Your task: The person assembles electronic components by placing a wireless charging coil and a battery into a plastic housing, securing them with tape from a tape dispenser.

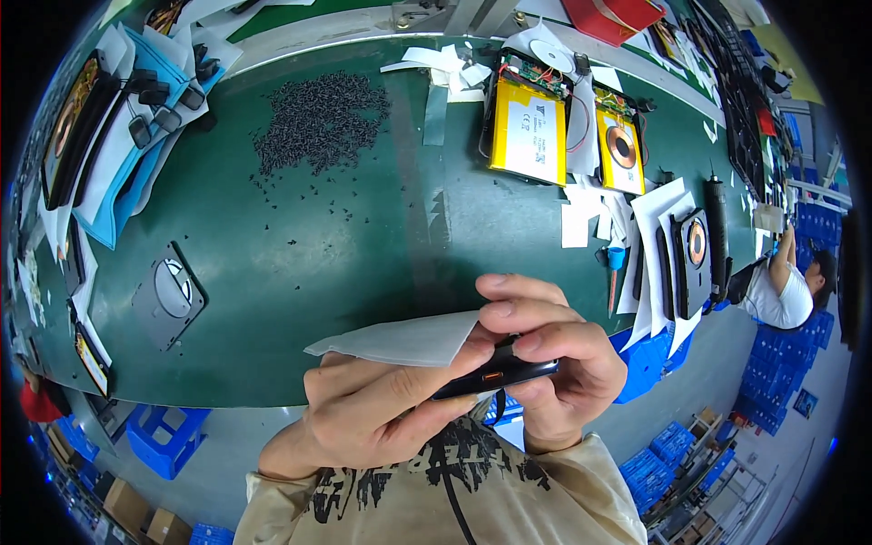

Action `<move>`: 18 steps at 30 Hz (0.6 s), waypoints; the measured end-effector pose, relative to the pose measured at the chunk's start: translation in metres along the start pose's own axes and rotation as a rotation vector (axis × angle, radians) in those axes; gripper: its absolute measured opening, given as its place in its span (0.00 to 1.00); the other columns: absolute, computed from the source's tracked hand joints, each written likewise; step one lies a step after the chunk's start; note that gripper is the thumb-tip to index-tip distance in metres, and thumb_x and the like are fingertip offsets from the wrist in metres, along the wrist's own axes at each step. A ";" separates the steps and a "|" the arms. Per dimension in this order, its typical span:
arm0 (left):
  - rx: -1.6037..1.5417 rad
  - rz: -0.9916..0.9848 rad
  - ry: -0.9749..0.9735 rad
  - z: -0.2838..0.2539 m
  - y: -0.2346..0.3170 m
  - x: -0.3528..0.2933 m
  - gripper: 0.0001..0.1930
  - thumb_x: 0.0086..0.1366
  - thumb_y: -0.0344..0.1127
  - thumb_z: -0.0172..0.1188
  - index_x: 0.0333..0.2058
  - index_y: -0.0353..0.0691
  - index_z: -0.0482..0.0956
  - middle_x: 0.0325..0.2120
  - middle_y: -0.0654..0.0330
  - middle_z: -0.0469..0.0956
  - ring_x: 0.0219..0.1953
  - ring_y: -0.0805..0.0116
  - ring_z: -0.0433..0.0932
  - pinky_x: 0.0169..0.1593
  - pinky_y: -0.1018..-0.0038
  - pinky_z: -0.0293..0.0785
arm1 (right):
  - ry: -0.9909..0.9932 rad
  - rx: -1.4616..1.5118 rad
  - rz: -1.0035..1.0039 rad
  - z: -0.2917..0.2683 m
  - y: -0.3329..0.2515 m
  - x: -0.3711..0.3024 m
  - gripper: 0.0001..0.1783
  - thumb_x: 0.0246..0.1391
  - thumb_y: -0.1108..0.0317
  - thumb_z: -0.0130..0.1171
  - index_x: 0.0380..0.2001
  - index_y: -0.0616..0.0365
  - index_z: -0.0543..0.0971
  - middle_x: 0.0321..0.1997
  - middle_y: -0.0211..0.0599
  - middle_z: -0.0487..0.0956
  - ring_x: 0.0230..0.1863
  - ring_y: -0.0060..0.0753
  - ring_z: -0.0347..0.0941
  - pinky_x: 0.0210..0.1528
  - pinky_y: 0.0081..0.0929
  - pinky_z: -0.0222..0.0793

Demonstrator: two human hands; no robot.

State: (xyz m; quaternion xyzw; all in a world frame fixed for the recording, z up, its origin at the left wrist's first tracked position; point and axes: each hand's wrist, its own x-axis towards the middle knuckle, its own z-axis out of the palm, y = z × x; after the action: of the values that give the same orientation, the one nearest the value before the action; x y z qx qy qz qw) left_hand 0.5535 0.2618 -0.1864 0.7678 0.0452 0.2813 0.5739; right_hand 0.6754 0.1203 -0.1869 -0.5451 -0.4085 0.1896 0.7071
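Note:
In front of my body, at the table's near edge, both hands hold a slim black device with rounded edges [518,371], a power bank by its look. A small port with an orange inside shows on its end. My left hand [359,413] is closed round its left part. A thin white sheet [400,338] sticks out to the left above these fingers. My right hand [577,368] grips the device's right end, thumb below and bent fingers above. The fingers hide most of the device.
Small black screws [322,118] lie heaped on the green table [363,236]. A grey cover plate [171,298] lies left. Yellow battery packs [527,132] with circuit boards are at the back right. Near a blue-capped screwdriver [616,268] stand panels [695,263] between white sheets. A person [786,295] is far right.

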 end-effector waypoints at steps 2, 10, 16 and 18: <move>-0.015 -0.069 0.001 -0.001 0.007 0.000 0.15 0.54 0.27 0.68 0.42 0.28 0.84 0.36 0.48 0.85 0.38 0.59 0.86 0.43 0.71 0.81 | -0.004 -0.038 -0.003 0.000 -0.004 -0.002 0.16 0.53 0.75 0.67 0.43 0.69 0.76 0.49 0.61 0.81 0.58 0.63 0.74 0.61 0.53 0.68; -0.090 -0.145 -0.021 0.003 0.003 0.003 0.20 0.53 0.23 0.69 0.47 0.31 0.83 0.42 0.49 0.85 0.42 0.56 0.86 0.47 0.68 0.81 | 0.180 0.007 -0.081 0.008 0.010 -0.014 0.14 0.55 0.73 0.66 0.42 0.67 0.75 0.46 0.59 0.82 0.55 0.63 0.75 0.58 0.54 0.70; -0.141 -0.195 -0.095 0.004 -0.002 0.004 0.17 0.63 0.29 0.61 0.47 0.22 0.79 0.40 0.45 0.85 0.41 0.60 0.86 0.44 0.75 0.80 | 0.418 0.232 -0.010 0.009 0.014 -0.024 0.17 0.58 0.62 0.67 0.42 0.58 0.72 0.43 0.46 0.82 0.53 0.59 0.76 0.57 0.54 0.71; -0.130 -0.184 -0.091 0.005 -0.004 0.000 0.16 0.63 0.27 0.60 0.47 0.22 0.80 0.40 0.45 0.85 0.40 0.61 0.86 0.44 0.75 0.80 | 0.451 0.331 0.019 0.011 0.013 -0.023 0.17 0.58 0.62 0.67 0.42 0.58 0.72 0.45 0.48 0.81 0.56 0.59 0.74 0.56 0.56 0.71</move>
State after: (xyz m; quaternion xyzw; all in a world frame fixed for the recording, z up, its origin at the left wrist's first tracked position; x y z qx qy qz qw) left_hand 0.5566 0.2588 -0.1913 0.7336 0.0710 0.1945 0.6473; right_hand 0.6551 0.1153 -0.2064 -0.4546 -0.1990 0.1343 0.8577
